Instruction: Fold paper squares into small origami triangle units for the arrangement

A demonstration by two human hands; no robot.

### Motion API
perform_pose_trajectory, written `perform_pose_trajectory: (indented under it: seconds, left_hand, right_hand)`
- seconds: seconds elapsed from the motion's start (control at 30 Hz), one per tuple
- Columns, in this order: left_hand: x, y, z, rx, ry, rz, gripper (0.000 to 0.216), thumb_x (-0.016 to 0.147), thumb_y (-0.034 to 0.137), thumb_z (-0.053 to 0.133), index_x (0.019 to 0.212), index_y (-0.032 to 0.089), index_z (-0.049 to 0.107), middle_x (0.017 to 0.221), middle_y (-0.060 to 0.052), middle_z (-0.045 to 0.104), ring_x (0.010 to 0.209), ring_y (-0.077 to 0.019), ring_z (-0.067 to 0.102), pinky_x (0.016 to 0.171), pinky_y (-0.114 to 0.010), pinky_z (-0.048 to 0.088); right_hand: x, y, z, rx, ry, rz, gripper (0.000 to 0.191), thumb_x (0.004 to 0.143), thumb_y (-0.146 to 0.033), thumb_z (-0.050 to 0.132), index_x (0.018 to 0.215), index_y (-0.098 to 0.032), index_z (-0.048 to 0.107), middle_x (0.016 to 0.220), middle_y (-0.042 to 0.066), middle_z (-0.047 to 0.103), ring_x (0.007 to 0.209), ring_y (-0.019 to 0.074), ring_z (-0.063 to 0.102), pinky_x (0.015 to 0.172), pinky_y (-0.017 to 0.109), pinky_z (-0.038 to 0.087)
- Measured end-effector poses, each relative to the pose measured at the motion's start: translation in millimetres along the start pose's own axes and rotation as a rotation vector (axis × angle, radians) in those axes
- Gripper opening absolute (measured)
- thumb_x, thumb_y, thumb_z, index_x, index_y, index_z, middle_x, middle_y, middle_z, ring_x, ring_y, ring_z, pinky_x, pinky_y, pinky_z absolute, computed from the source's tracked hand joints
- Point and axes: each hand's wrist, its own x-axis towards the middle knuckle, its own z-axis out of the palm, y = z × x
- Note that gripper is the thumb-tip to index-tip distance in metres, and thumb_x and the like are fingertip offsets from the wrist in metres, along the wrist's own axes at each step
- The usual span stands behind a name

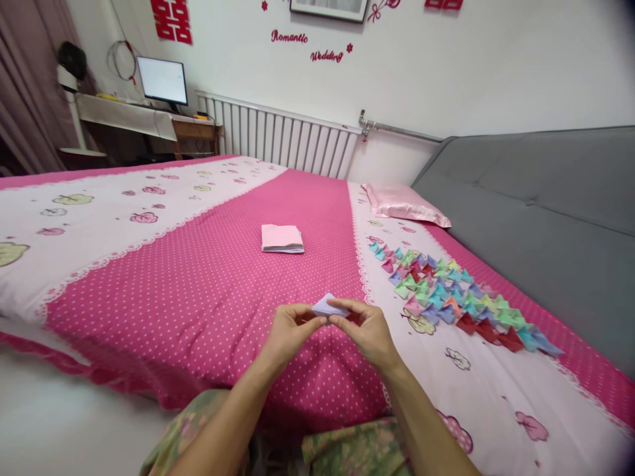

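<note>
Both hands meet above the pink dotted bedspread (208,291). Between them is a small pale lilac folded paper (328,305). My left hand (290,328) pinches its left side with closed fingers. My right hand (364,328) pinches its right side, fingers also closed. A stack of pink paper sheets (282,238) lies farther up the bed, well beyond the hands. To the right, several folded paper pieces in many colours (449,294) lie in rows on the white strip of the bedspread.
A pink pillow (404,205) rests by the grey padded headboard (540,205) on the right. A white radiator (282,135) lines the far wall. A desk with a monitor (162,80) stands at the far left.
</note>
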Motion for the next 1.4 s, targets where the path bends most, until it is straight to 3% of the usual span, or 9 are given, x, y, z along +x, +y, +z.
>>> perform_pose_trajectory:
  seconds: [0.13, 0.3, 0.47, 0.63, 0.83, 1.03, 1.23, 1.4]
  left_hand:
    - [0, -2, 0, 0.119, 0.074, 0.139, 0.01, 0.063, 0.025, 0.065, 0.068, 0.018, 0.069, 0.066, -0.004, 0.065, 0.063, -0.0143, 0.058, 0.06, -0.023, 0.043]
    - [0, -7, 2, 0.004, 0.102, 0.108, 0.014, 0.061, 0.025, 0.067, 0.072, 0.016, 0.065, 0.07, -0.005, 0.067, 0.065, -0.0159, 0.062, 0.064, -0.027, 0.048]
    - [-1, -4, 3, -0.077, 0.105, 0.098, 0.039, 0.061, 0.023, 0.067, 0.098, 0.017, 0.058, 0.069, -0.003, 0.067, 0.064, -0.0155, 0.063, 0.063, -0.027, 0.05]
    - [-3, 0, 3, 0.021, 0.099, 0.116, 0.017, 0.063, 0.026, 0.065, 0.076, 0.016, 0.068, 0.071, -0.006, 0.068, 0.067, -0.0168, 0.063, 0.066, -0.027, 0.049]
    - [0, 3, -1, 0.063, 0.186, 0.173, 0.006, 0.061, 0.021, 0.066, 0.067, 0.018, 0.069, 0.068, -0.004, 0.066, 0.064, -0.0144, 0.06, 0.062, -0.024, 0.047]
    - [1, 6, -3, -0.011, 0.179, 0.17, 0.01, 0.06, 0.02, 0.066, 0.07, 0.017, 0.068, 0.097, -0.008, 0.063, 0.086, -0.0187, 0.059, 0.069, -0.026, 0.048]
    - [1, 2, -1, -0.006, 0.134, 0.118, 0.01, 0.062, 0.021, 0.066, 0.07, 0.016, 0.066, 0.08, -0.007, 0.067, 0.083, -0.0177, 0.06, 0.075, -0.026, 0.046]
    - [0, 0, 0, -0.101, 0.105, 0.072, 0.012, 0.061, 0.022, 0.067, 0.069, 0.015, 0.063, 0.068, -0.004, 0.066, 0.065, -0.014, 0.061, 0.066, -0.025, 0.047]
  right_hand:
    - [1, 3, -1, 0.013, -0.025, 0.005, 0.028, 0.066, -0.029, 0.067, 0.092, -0.019, 0.066, 0.092, 0.007, 0.066, 0.083, 0.0216, 0.061, 0.076, 0.037, 0.048]
    - [2, 4, -1, 0.068, -0.044, 0.001, 0.022, 0.068, -0.028, 0.064, 0.089, -0.02, 0.067, 0.085, 0.005, 0.067, 0.077, 0.0191, 0.061, 0.071, 0.033, 0.048]
    - [1, 3, -2, 0.074, -0.043, -0.012, 0.02, 0.07, -0.028, 0.063, 0.087, -0.018, 0.067, 0.079, 0.004, 0.066, 0.072, 0.0177, 0.061, 0.069, 0.032, 0.048]
    - [1, 2, -1, 0.048, -0.035, -0.034, 0.019, 0.069, -0.029, 0.063, 0.085, -0.018, 0.068, 0.078, 0.004, 0.066, 0.07, 0.0176, 0.061, 0.069, 0.032, 0.049]
    - [2, 1, -3, 0.089, -0.003, 0.001, 0.027, 0.066, -0.025, 0.067, 0.092, -0.02, 0.064, 0.086, 0.004, 0.067, 0.078, 0.0193, 0.062, 0.075, 0.035, 0.049]
    - [2, 4, -5, 0.136, 0.007, 0.0, 0.025, 0.066, -0.026, 0.066, 0.09, -0.019, 0.064, 0.082, 0.004, 0.067, 0.076, 0.0197, 0.062, 0.074, 0.036, 0.05]
    - [3, 4, -5, 0.04, 0.055, -0.113, 0.019, 0.064, -0.026, 0.068, 0.082, -0.02, 0.066, 0.085, 0.004, 0.06, 0.076, 0.0172, 0.06, 0.069, 0.031, 0.05]
    - [2, 0, -3, 0.018, 0.058, -0.108, 0.013, 0.067, -0.027, 0.066, 0.077, -0.019, 0.066, 0.077, 0.004, 0.063, 0.073, 0.0177, 0.06, 0.069, 0.032, 0.05]
